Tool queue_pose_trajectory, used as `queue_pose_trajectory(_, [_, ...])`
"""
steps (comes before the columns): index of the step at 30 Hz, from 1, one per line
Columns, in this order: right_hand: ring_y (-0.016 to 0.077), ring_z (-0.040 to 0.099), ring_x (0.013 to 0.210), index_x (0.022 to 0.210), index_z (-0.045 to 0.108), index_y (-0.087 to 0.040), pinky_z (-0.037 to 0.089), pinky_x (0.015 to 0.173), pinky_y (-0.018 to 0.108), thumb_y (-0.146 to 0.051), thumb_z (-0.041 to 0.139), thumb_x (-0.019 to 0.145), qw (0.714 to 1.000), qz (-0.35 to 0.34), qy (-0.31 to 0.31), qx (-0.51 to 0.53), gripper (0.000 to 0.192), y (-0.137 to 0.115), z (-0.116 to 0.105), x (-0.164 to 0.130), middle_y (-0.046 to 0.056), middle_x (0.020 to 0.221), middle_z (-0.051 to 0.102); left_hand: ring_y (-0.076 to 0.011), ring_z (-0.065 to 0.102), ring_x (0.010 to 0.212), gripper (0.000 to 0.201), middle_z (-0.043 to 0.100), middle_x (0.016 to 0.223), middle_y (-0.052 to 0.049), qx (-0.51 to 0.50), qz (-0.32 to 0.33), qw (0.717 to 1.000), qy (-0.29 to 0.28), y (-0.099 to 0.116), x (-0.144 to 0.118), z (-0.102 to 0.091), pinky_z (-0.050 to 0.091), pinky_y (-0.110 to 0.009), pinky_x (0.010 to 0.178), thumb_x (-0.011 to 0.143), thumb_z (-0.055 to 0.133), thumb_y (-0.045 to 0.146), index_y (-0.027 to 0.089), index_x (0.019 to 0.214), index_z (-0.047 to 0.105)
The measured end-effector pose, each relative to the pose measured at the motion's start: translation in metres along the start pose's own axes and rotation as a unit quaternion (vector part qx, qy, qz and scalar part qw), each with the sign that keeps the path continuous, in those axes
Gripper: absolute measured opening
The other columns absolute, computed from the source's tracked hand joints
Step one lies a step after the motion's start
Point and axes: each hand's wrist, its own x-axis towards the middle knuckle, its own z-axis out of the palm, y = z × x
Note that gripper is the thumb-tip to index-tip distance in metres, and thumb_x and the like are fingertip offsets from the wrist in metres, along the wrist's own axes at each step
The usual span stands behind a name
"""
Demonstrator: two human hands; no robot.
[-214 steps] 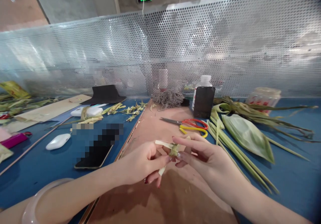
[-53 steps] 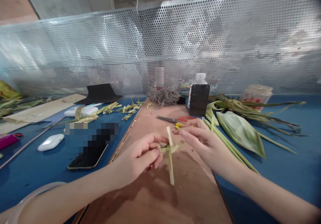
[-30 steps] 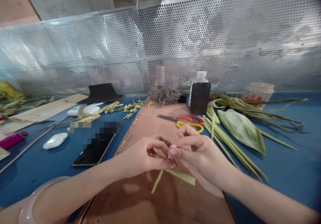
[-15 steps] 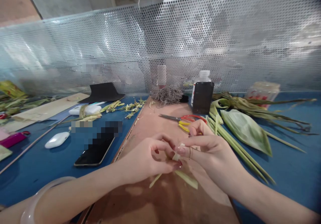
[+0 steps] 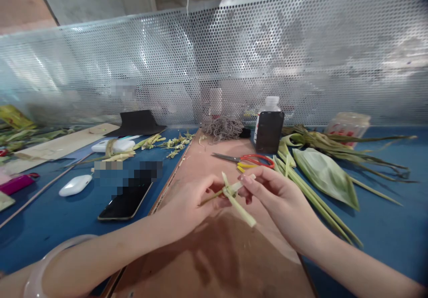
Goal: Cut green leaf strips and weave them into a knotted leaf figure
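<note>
Between my hands is a small knot of pale green leaf strips (image 5: 242, 211), its ends sticking out several ways. My left hand (image 5: 197, 200) is closed on the left side of this knot, with a thin stem end lying along the fingers. Pinched between thumb and fingers of my right hand (image 5: 272, 193) is the whitish strip end that points up and right. One broader end hangs free toward the lower right. Just behind the hands lie scissors (image 5: 257, 160) with red handles, and something yellow shows beside them, partly hidden by my right hand.
Long green stalks (image 5: 321, 204) and a broad leaf (image 5: 326, 175) lie on the right. A bottle (image 5: 272, 102) stands behind a dark upright phone (image 5: 270, 133), near grey yarn (image 5: 222, 128). Left are another phone (image 5: 125, 204) and a white case (image 5: 76, 185). A perforated metal screen (image 5: 167, 66) rises behind.
The knot has turned and come into clearer view between my hands. My right hand has drawn slightly right, pulling one strip end outward. My left fingers have shifted to the knot's side.
</note>
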Motion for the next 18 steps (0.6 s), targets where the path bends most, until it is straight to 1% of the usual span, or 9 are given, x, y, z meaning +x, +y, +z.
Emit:
queue_pose_trajectory(2, [0.0116,0.058,0.066,0.083,0.061,-0.02,0.048,0.063,0.023,-0.033,0.058,0.086,0.999,-0.021,0.0,-0.048,0.014,0.0,-0.001,0.0,0.0,0.074,0.064,-0.0198,0.061,0.093,0.025,0.067,0.102,-0.003,-0.005,-0.001,1.0,0.005,-0.001,0.001,0.001,0.046,-0.032,0.082,0.087,0.053,0.041,0.022,0.102,0.061])
queue_pose_trajectory(4, [0.0122,0.058,0.066,0.084,0.062,-0.02,0.048,0.063,0.024,-0.032,0.058,0.085,0.995,-0.034,0.005,-0.094,0.012,0.002,-0.004,0.0,0.0,0.075,0.064,-0.0194,0.061,0.094,0.024,0.067,0.104,-0.004,-0.005,0.004,1.0,0.005,-0.002,0.0,0.001,0.047,-0.032,0.083,0.086,0.055,0.032,0.022,0.107,0.059])
queue_pose_trajectory(7, [0.0144,0.058,0.067,0.083,0.06,-0.021,0.047,0.061,0.026,-0.034,0.059,0.083,0.991,-0.018,0.012,-0.13,0.013,0.007,-0.006,0.001,0.001,0.074,0.064,-0.0185,0.062,0.096,0.029,0.066,0.107,-0.005,-0.038,0.012,0.999,-0.011,-0.001,-0.002,-0.002,0.046,-0.032,0.087,0.084,0.051,0.02,0.02,0.113,0.056])
queue_pose_trajectory(9, [0.0158,0.06,0.069,0.083,0.058,-0.021,0.047,0.061,0.027,-0.035,0.059,0.084,0.991,-0.01,0.004,-0.133,0.014,0.01,-0.005,0.0,0.002,0.076,0.065,-0.0184,0.062,0.093,0.026,0.067,0.104,-0.005,-0.057,0.0,0.998,-0.006,0.0,-0.003,-0.003,0.048,-0.031,0.082,0.084,0.052,0.022,0.019,0.11,0.057])
queue_pose_trajectory(10, [0.0163,0.06,0.071,0.083,0.058,-0.021,0.047,0.062,0.028,-0.035,0.059,0.084,0.991,-0.012,-0.006,-0.137,0.014,0.011,-0.004,-0.001,0.002,0.078,0.065,-0.0182,0.062,0.089,0.025,0.067,0.1,-0.005,-0.052,-0.011,0.999,0.004,-0.001,-0.003,-0.002,0.049,-0.029,0.076,0.084,0.054,0.027,0.019,0.107,0.058])
queue_pose_trajectory(13, [0.0161,0.061,0.071,0.085,0.057,-0.022,0.048,0.065,0.028,-0.033,0.057,0.086,0.985,-0.026,-0.038,-0.164,0.011,0.014,-0.001,-0.003,0.002,0.078,0.065,-0.0157,0.06,0.073,0.032,0.067,0.089,-0.004,-0.009,-0.03,0.999,0.029,-0.002,-0.003,0.0,0.046,-0.025,0.059,0.078,0.063,0.04,0.019,0.101,0.059])
queue_pose_trajectory(15, [0.0159,0.061,0.072,0.087,0.058,-0.023,0.048,0.067,0.028,-0.032,0.055,0.087,0.983,-0.033,-0.053,-0.174,0.009,0.014,0.0,-0.003,0.001,0.08,0.065,-0.0142,0.059,0.068,0.032,0.067,0.086,-0.003,0.003,-0.031,0.999,0.036,-0.003,-0.004,0.003,0.045,-0.024,0.057,0.077,0.064,0.04,0.019,0.101,0.058])
queue_pose_trajectory(18, [0.0157,0.063,0.076,0.091,0.059,-0.023,0.05,0.067,0.027,-0.031,0.053,0.088,0.982,-0.037,-0.066,-0.172,0.01,0.013,0.0,-0.002,0.002,0.085,0.066,-0.0148,0.061,0.07,0.028,0.067,0.086,-0.003,-0.015,-0.033,0.998,0.052,-0.005,-0.004,0.006,0.048,-0.027,0.063,0.08,0.062,0.037,0.02,0.101,0.056])
